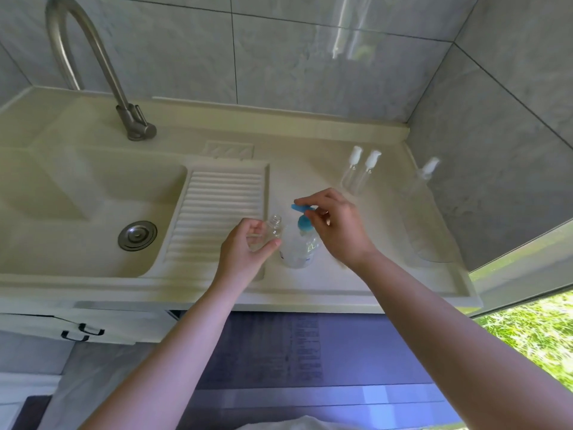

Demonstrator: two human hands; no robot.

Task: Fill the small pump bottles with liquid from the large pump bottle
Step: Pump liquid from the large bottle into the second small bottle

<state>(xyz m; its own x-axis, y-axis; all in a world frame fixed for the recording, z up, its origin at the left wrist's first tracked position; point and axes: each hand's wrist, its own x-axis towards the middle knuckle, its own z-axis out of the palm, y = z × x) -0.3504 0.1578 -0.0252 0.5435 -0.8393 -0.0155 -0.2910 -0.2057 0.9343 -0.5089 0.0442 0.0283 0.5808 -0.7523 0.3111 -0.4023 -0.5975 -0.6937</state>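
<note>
On the table by the sink, the left hand point(245, 246) curls around an open small bottle point(274, 228), holding it under the blue pump point(302, 209) of the big bottle point(299, 249), which the right hand point(335, 228) pinches, likely ready to squirt.

- Daylight enters from the window point(533, 333) at the lower right of the frame, where the grass outside is overexposed and smeared.
- The tiled wall point(341, 57) at the top carries a streaky white reflection in the upper right.
- The counter point(310, 293) is evenly lit, with a yellowish-green cast and only soft, faint shadows.
- The bottom of the frame looks dimmer, with a bluish-purple tint.
- Wide-angle distortion bends the counter's edge and the tile lines toward the frame's sides.
- The picture is soft overall; the clear bottles point(361, 172) at centre right look hazy, their outlines hard to trace.
</note>
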